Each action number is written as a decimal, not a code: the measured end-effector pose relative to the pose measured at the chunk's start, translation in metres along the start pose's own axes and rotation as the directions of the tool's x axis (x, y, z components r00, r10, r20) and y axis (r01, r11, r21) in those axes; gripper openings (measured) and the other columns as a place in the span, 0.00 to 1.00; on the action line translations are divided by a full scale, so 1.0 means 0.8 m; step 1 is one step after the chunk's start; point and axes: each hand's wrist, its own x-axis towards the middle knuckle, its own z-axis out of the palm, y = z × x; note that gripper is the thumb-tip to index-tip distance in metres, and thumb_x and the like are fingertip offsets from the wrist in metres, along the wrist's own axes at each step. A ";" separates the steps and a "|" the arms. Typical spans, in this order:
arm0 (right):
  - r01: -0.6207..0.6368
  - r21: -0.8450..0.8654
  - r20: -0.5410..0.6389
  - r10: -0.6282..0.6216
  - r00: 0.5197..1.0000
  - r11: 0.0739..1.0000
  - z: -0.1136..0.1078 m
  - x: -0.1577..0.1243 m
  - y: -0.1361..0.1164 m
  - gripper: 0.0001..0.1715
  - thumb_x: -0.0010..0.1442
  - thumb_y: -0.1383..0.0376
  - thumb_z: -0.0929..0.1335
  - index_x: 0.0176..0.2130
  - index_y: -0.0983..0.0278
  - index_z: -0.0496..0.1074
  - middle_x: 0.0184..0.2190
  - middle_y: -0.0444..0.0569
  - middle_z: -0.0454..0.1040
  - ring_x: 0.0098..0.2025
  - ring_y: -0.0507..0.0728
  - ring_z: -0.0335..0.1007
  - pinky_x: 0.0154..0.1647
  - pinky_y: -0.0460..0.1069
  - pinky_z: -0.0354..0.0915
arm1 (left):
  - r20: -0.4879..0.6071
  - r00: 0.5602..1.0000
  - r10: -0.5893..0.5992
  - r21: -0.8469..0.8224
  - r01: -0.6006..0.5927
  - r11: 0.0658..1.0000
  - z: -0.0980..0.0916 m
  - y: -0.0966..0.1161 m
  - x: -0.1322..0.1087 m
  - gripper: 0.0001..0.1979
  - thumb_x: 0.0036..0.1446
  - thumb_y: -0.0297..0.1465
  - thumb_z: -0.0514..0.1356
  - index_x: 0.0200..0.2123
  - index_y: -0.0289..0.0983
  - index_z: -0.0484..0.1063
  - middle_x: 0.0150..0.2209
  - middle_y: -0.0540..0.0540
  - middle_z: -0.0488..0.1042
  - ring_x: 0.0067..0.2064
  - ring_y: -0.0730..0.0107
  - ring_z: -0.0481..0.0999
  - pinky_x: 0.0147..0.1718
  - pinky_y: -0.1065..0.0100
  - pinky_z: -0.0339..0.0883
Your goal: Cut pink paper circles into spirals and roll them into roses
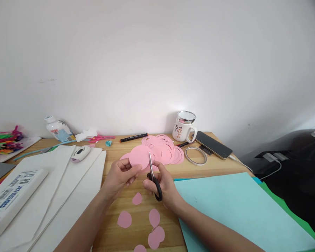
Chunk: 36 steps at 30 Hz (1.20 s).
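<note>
Above desk [225, 167], pink paper disc [139, 157] pinched at lower edge by left hand [119, 176]; scissors [153, 178] gripped in right hand [165, 186], blades at disc. Judged light, floppy, tear-prone; best held near cut

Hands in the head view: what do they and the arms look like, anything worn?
The left hand and right hand are bare, without gloves. The left forearm and right forearm are uncovered down to the frame's bottom edge; no sleeve shows. No watch, bracelet or ring is visible.
</note>
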 end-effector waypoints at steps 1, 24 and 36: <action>-0.001 -0.001 -0.001 0.001 1.000 1.000 0.000 0.000 0.000 0.32 0.48 0.57 0.72 0.48 0.62 0.56 0.17 0.34 0.63 0.17 0.47 0.56 0.18 0.42 0.53 | -0.001 1.000 0.001 -0.002 -0.001 1.000 0.000 0.001 0.000 0.13 0.42 0.35 0.66 0.19 0.33 0.67 0.15 0.54 0.65 0.14 0.84 0.57 0.13 0.78 0.47; 0.027 0.028 0.053 -0.029 0.998 0.999 0.001 -0.001 -0.007 0.38 0.43 0.60 0.75 0.48 0.61 0.54 0.23 0.37 0.66 0.23 0.49 0.59 0.24 0.45 0.56 | 0.004 0.999 -0.037 0.051 0.037 0.998 0.000 -0.003 -0.001 0.15 0.41 0.37 0.66 0.17 0.34 0.66 0.12 0.56 0.58 0.14 0.84 0.52 0.13 0.76 0.43; 0.027 -0.007 0.039 -0.027 0.999 1.000 -0.001 -0.001 -0.005 0.36 0.45 0.55 0.73 0.47 0.61 0.54 0.20 0.35 0.62 0.19 0.47 0.55 0.19 0.43 0.53 | 0.001 1.000 -0.008 0.051 0.008 0.999 -0.002 -0.002 0.000 0.13 0.41 0.37 0.66 0.19 0.34 0.68 0.12 0.57 0.57 0.14 0.84 0.51 0.14 0.75 0.43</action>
